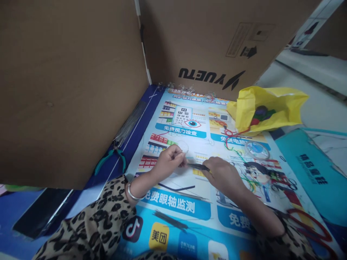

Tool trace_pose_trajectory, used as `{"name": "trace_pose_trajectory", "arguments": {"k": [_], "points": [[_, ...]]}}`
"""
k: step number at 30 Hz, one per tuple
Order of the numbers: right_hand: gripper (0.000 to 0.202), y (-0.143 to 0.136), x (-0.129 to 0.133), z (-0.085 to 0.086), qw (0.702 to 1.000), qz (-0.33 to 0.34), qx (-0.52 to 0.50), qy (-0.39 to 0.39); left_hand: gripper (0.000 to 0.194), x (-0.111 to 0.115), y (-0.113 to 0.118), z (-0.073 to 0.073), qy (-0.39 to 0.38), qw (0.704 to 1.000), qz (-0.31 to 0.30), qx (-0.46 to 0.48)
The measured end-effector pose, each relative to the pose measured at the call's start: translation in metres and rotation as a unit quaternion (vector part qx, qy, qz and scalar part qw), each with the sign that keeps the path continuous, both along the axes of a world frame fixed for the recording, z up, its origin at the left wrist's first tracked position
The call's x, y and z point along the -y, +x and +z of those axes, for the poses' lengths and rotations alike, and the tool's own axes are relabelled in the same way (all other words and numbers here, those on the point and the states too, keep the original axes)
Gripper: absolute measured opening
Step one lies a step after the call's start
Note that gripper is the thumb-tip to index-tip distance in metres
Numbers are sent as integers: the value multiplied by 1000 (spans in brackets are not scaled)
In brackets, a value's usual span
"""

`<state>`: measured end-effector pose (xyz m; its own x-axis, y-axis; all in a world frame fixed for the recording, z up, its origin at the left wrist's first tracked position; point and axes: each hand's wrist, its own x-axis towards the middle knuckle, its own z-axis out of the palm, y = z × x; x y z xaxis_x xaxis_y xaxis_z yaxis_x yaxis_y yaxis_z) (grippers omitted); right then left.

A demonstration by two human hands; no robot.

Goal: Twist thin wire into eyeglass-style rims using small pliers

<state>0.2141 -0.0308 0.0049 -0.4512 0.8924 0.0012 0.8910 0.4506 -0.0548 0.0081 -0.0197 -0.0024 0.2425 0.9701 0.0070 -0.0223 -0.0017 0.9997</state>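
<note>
My left hand is closed in a pinch on a thin wire, which curves up into a loop above the fingertips. Facing it, my right hand is wrapped around dark, slim-nosed pliers. The tips of the pliers reach to the fingers of my left hand, but whether they grip the wire is too small to tell. Under both hands lies a printed poster sheet. A bundle of thin dark wires rests on it, close to me.
Cardboard panels stand at left and back. Teal-handled pliers lie near long wires. At right are a yellow bag, red cord, a clear tape roll, red-handled scissors and a teal box panel.
</note>
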Motion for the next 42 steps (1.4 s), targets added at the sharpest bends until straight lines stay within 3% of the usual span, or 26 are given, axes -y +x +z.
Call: {"name": "trace_pose_trajectory", "arguments": {"k": [4, 17, 31, 42], "points": [[14, 4, 0, -3, 989, 6, 9, 145, 19, -3, 0, 2, -60, 996, 27, 66], [13, -11, 11, -5, 921, 92, 23, 378, 19, 7, 8, 8, -196, 972, 88, 97], [16, -9, 9, -10, 904, 115, 30, 411, 18, 11, 13, 2, -242, 954, 77, 156], [16, -10, 11, -7, 927, 117, 49, 353, 17, 13, 16, 4, -256, 952, 76, 150]]}}
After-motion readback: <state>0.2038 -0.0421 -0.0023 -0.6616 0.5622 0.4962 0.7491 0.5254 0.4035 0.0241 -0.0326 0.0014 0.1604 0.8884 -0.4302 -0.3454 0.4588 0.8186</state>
